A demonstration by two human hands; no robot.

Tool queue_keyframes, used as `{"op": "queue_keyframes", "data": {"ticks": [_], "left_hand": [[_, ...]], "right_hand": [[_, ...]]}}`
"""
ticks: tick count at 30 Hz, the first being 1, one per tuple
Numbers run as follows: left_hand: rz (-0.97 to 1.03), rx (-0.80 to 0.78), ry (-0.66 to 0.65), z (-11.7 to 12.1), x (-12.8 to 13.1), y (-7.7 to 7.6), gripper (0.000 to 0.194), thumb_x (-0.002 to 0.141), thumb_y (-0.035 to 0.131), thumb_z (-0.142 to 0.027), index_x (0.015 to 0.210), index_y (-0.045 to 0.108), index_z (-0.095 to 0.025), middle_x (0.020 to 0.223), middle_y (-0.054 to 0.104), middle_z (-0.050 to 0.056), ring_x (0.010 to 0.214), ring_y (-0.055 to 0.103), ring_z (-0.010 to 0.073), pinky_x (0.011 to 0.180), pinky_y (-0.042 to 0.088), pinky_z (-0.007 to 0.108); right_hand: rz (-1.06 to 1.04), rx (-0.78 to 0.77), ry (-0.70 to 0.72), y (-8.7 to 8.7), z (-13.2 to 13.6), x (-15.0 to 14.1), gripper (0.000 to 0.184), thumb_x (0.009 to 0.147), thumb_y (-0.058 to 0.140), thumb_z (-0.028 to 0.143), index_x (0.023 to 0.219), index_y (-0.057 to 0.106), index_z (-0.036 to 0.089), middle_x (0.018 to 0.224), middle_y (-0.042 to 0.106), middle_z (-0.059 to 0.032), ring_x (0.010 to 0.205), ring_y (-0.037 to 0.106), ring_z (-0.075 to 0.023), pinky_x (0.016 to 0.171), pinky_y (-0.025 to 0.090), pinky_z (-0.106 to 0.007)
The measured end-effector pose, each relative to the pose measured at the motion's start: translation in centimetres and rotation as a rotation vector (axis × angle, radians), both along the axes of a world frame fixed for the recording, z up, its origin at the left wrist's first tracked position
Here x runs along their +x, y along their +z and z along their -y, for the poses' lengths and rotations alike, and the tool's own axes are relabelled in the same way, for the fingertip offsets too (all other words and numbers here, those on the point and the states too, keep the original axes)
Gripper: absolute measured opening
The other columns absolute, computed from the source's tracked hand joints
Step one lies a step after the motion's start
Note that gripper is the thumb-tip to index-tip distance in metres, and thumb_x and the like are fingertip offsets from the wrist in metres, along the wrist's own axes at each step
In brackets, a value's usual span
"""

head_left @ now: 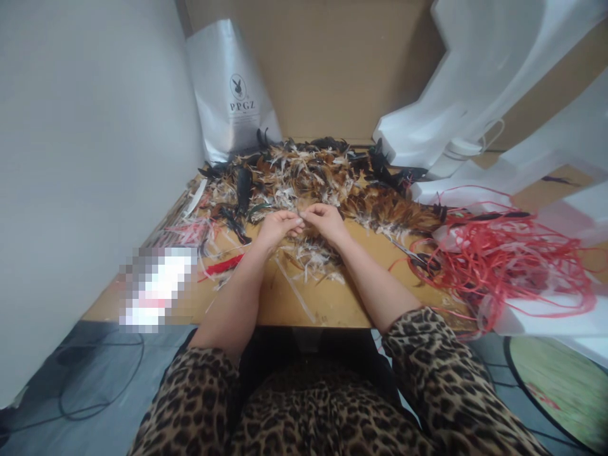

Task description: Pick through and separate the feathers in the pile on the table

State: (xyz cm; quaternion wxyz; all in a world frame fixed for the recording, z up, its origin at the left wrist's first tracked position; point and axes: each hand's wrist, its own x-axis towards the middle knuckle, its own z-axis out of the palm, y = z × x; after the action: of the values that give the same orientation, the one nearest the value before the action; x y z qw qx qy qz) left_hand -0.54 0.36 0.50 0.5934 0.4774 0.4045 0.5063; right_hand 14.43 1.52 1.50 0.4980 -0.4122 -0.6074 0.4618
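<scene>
My left hand (279, 228) and my right hand (325, 221) meet over the middle of the table, thumbs and forefingers pinched close together. A small tan feather (303, 204) seems to stand up between the fingertips, though its lower end is hidden by them. Just beyond lies a wide heap of brown, white and black feathers (313, 171). Below my hands, loose pale feathers (316, 259) are scattered on the wooden table (280, 304). Brown feathers in a dense row (399, 209) lie to the right of my right hand. A red feather (225, 265) rests near my left forearm.
Tangled red plastic ribbon (513, 259) covers the table's right side, with scissors (422, 259) beside it. A silver bag (232, 95) stands behind the heap at left. White foam packing (413, 126) leans at the right. A blurred bright object (159, 288) lies at the left edge.
</scene>
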Motion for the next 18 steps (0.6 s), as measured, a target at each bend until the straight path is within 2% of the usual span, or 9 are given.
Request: {"op": "queue_keyframes", "data": {"ticks": [3,6,13,18], "left_hand": [[0.135,0.011,0.18,-0.7,-0.8,0.0,0.02,0.06,0.072,-0.022,0.072,0.061,-0.011,0.066,0.066,0.005,0.05,0.058,0.0072,0.046,0.043,0.016],[0.268,0.013,0.316,-1.3,-1.8,0.1,0.017,0.063,0.07,-0.021,0.073,0.06,-0.012,0.067,0.066,0.003,0.052,0.057,0.0056,0.045,0.041,0.014],[0.344,-0.012,0.336,-1.4,-2.2,0.2,0.017,0.064,0.069,-0.019,0.075,0.059,-0.012,0.067,0.065,0.003,0.052,0.057,0.0051,0.046,0.039,0.014],[0.354,-0.017,0.299,-1.5,-2.1,-0.1,0.02,0.063,0.07,-0.019,0.077,0.058,-0.011,0.067,0.065,0.003,0.052,0.057,0.0056,0.045,0.039,0.014]], "right_hand": [[-0.018,-0.026,-0.084,-0.1,-0.6,0.2,0.022,0.063,0.063,0.037,0.068,0.063,0.016,0.058,0.06,0.0008,0.052,0.05,-0.0094,0.055,0.042,-0.023],[0.098,0.036,-0.165,0.0,-1.5,0.6,0.02,0.064,0.061,0.034,0.068,0.064,0.015,0.062,0.062,-0.0007,0.055,0.052,-0.0107,0.057,0.042,-0.024],[0.776,0.198,-0.21,0.8,-3.8,-0.2,0.019,0.069,0.052,0.03,0.068,0.067,0.017,0.068,0.065,-0.0043,0.065,0.058,-0.0164,0.063,0.04,-0.027],[1.091,0.215,-0.292,1.3,-4.1,-2.0,0.027,0.072,0.05,0.038,0.079,0.068,0.019,0.084,0.066,-0.0085,0.078,0.059,-0.0194,0.069,0.04,-0.028]]}}
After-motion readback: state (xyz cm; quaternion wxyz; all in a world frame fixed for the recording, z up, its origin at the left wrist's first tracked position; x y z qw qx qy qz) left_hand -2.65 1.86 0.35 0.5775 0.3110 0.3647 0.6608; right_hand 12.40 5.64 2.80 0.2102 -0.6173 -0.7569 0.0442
